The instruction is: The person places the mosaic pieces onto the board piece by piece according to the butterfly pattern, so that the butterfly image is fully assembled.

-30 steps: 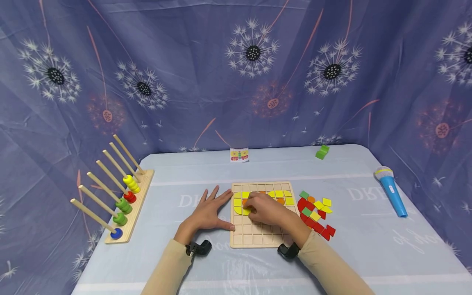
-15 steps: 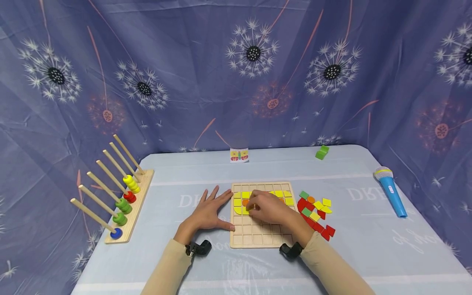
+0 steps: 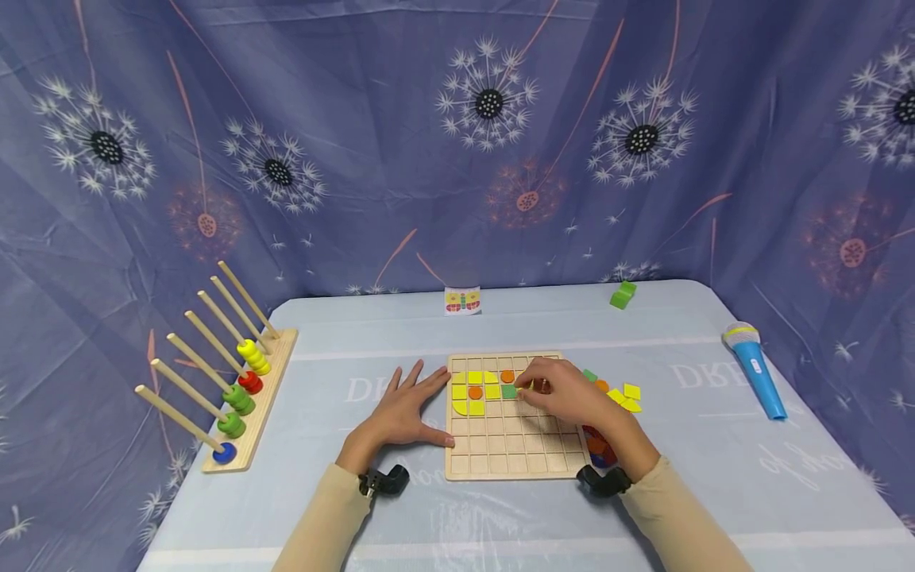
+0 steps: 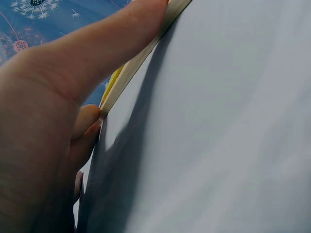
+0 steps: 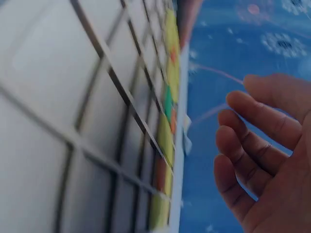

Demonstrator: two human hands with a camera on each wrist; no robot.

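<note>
A wooden grid board (image 3: 500, 445) lies on the table, with yellow tiles (image 3: 476, 407), orange discs (image 3: 475, 392) and a green tile (image 3: 508, 392) in its upper cells. My left hand (image 3: 405, 411) is spread on the table, fingertips and thumb against the board's left edge; in the left wrist view the thumb touches that edge (image 4: 131, 70). Over the right half of the board is my right hand (image 3: 572, 393), fingers loosely bent just beside the green tile. The right wrist view shows those fingers (image 5: 257, 145) above the board with nothing visible between them. Some tiles are hidden beneath this hand.
Loose yellow tiles (image 3: 631, 392) and partly covered red tiles (image 3: 599, 445) lie right of the board. Behind it stands a butterfly picture card (image 3: 462, 301). A peg abacus (image 3: 275, 381) is at left, a green block (image 3: 623, 295) at back right, a toy microphone (image 3: 758, 373) far right.
My right hand has moved right, away from the left yellow tiles, uncovering a yellow tile and the green tile in the middle. My left hand has stayed in place.
</note>
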